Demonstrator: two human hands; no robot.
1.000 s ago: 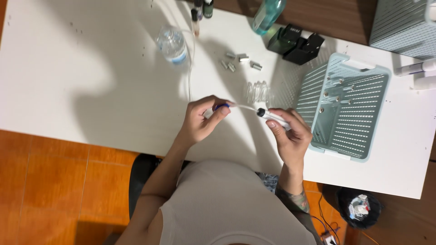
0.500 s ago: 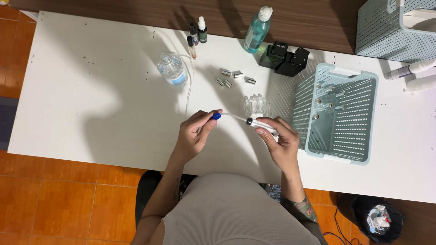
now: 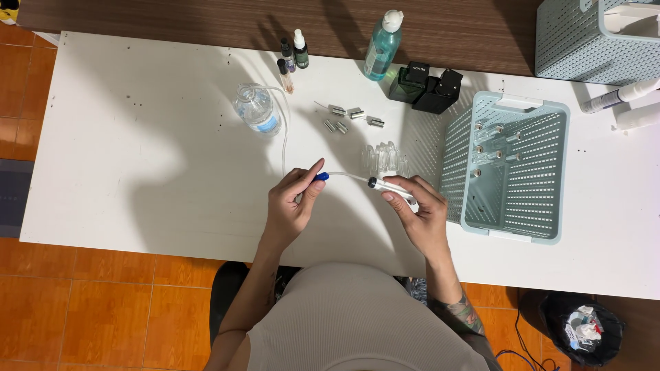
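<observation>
The left hand [image 3: 292,203] pinches a small blue fitting [image 3: 320,176] between thumb and fingertips, the other fingers loosely curled. The right hand [image 3: 421,214] is closed around a white syringe-like tool [image 3: 393,188] with a black collar at its near end. A thin clear tube [image 3: 347,176] runs between the blue fitting and the black collar, so both hands hold the two ends of one short line. Both sit on the white table [image 3: 137,151], just left of the pale green basket [image 3: 512,168].

The basket lies near the table's right part and holds several small clear vials [image 3: 489,141] along its left half. Touching or just beside the basket's left wall stands a cluster of clear glass vials [image 3: 385,159], right above the tube. Further left of the basket lie a few small silver caps [image 3: 350,117]. Above the basket's top left corner stand two dark boxes [image 3: 426,86], and beside them a teal bottle [image 3: 381,45] with a white cap. Well left of the basket stands a clear water bottle [image 3: 256,108], with a longer clear hose [image 3: 284,130] curving down from it toward the left hand. Three small spray bottles [image 3: 292,58] stand above the water bottle. A second basket [image 3: 595,38] sits above the first, and white tubes [image 3: 619,96] lie to the right of it.
</observation>
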